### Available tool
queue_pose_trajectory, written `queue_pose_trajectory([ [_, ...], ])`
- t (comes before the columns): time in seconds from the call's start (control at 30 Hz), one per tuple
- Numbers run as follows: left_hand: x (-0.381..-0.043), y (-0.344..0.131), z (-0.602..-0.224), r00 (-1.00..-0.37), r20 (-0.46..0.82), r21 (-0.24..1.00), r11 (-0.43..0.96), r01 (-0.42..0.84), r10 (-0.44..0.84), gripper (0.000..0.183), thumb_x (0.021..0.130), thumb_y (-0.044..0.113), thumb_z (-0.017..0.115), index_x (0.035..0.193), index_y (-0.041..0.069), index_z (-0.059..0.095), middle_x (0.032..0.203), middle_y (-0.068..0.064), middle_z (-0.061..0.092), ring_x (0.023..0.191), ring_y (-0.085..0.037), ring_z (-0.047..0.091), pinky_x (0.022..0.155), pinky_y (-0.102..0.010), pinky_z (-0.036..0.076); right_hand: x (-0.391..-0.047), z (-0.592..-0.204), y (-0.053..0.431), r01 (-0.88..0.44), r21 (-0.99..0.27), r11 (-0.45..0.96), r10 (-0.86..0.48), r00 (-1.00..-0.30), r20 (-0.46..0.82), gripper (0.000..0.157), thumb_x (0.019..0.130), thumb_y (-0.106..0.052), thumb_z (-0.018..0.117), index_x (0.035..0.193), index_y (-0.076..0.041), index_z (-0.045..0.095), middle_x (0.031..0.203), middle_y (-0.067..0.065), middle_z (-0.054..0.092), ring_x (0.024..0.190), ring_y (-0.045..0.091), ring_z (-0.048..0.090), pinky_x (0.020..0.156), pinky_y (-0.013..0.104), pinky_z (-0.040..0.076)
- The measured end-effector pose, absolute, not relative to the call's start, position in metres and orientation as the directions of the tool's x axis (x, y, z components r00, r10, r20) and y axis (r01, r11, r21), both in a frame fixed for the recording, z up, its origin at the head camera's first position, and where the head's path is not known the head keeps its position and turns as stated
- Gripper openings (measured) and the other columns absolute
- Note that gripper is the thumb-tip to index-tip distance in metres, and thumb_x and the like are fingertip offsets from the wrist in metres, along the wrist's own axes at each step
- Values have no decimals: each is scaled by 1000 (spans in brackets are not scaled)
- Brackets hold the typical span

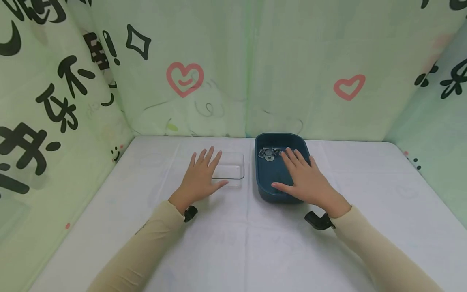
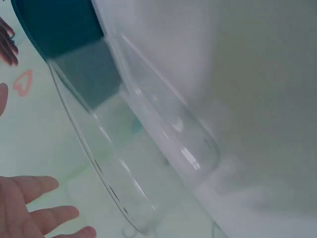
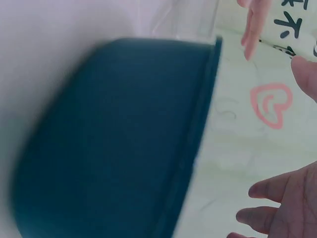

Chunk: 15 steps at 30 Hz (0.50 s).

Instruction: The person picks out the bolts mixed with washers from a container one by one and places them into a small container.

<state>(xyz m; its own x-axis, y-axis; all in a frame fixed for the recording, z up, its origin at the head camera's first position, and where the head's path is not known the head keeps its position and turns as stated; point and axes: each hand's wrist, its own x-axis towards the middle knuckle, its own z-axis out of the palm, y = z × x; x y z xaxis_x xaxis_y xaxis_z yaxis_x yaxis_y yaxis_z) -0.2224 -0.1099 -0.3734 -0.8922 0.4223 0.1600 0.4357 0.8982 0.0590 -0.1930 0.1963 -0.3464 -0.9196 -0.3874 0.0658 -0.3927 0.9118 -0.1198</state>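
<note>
Metal pieces [image 1: 269, 153] lie in the blue bin [image 1: 268, 175] beside a clear box [image 1: 233, 169] on the worktop [image 1: 219, 243]; with left hand [image 1: 200, 177] and right hand [image 1: 305, 178] spread and empty, pinching singly would probably work best.

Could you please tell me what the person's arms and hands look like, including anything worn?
The left sleeve and right sleeve are long and beige; the left bears a small dark marking, unreadable. Black wrist cameras sit at the cuffs. The left hand and right hand are ungloved.
</note>
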Motion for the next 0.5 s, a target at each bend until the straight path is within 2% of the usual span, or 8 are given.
queue_pose_trajectory([
  [0.2,-234,-131,-372,-856,288,19,891,454,430,72,89,50,57,144,8,36,146,-18,38,133,-37,37,114,-55,24,-199,-335,205,-371,-169,913,-371,-928,31,95,86,-65,48,150,-2,15,157,20,11,144,40,11,111,68,8],
  [0.5,-245,-148,-374,-810,391,-22,884,467,437,51,87,36,62,125,4,53,127,-19,53,118,-35,49,108,-47,36,-212,-322,207,-365,-206,908,-378,-925,-28,94,88,-65,45,150,-2,11,157,20,8,144,40,8,112,66,3],
])
